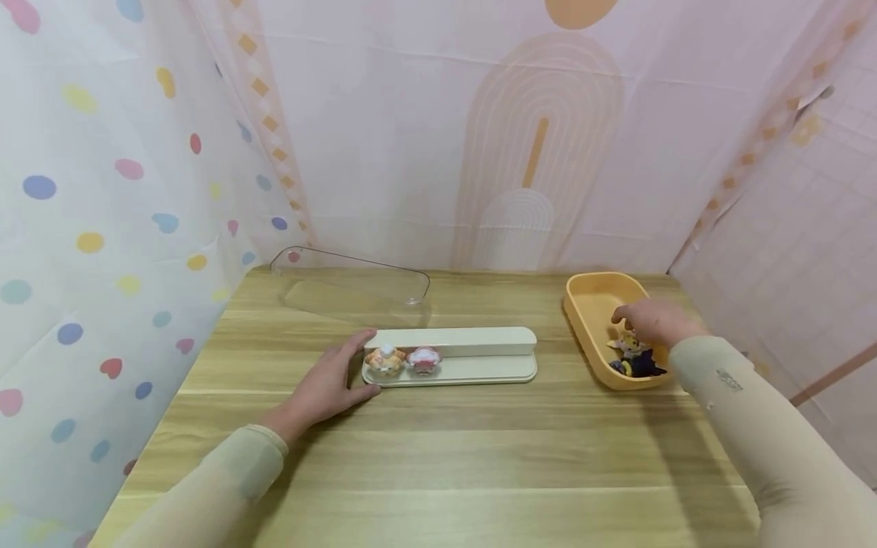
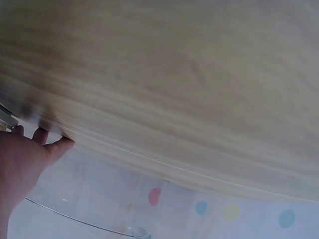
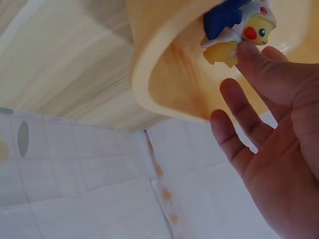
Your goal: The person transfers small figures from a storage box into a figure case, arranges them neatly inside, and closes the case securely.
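Note:
My left hand holds the left end of a cream-white two-step display stand, thumb at its near corner and fingers at the far one. Two small figurines stand on its lower step: an orange-and-white one at the left end and a pink-and-white one beside it. Over the orange tray, my right hand pinches a yellow Pikachu figurine with a red cheek and white outfit, thumb against its front. A dark blue figurine lies close by in the tray.
A clear plastic cover rests at the back left of the wooden table, behind the stand. Patterned curtains hang along the back and both sides. The tray stands near the table's right edge.

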Demonstrator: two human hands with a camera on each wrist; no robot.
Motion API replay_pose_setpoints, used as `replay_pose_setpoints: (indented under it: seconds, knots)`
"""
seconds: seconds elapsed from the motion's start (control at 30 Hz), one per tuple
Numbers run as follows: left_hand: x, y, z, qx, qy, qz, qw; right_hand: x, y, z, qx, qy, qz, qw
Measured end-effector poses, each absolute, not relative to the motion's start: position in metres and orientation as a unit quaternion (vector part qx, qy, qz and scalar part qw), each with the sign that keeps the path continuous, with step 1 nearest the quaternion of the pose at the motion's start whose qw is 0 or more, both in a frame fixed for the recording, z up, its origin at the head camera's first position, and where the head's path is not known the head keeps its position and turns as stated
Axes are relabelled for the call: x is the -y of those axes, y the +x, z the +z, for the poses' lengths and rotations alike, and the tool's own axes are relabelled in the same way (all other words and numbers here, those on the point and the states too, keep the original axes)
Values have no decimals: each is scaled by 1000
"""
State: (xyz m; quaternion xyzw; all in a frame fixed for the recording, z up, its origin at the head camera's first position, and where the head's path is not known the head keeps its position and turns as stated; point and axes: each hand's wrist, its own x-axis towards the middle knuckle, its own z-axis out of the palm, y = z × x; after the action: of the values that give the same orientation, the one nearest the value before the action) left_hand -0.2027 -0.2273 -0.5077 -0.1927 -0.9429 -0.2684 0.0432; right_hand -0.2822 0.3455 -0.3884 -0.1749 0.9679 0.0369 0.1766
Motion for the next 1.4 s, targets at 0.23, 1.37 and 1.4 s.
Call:
replay_pose_setpoints:
  seconds: [0.23, 1.37, 1.4]
  knots:
    - [227, -202, -506, 941, -199, -269, 50, -347, -281, -386, -965, -157, 35, 208]
    - [229, -202, -508, 942, -198, -268, 44, -345, -286, -408, -966, -116, -156, 170]
    - [229, -201, -508, 942, -197, -268, 43, -345, -286, -408, -967, -110, -163, 161]
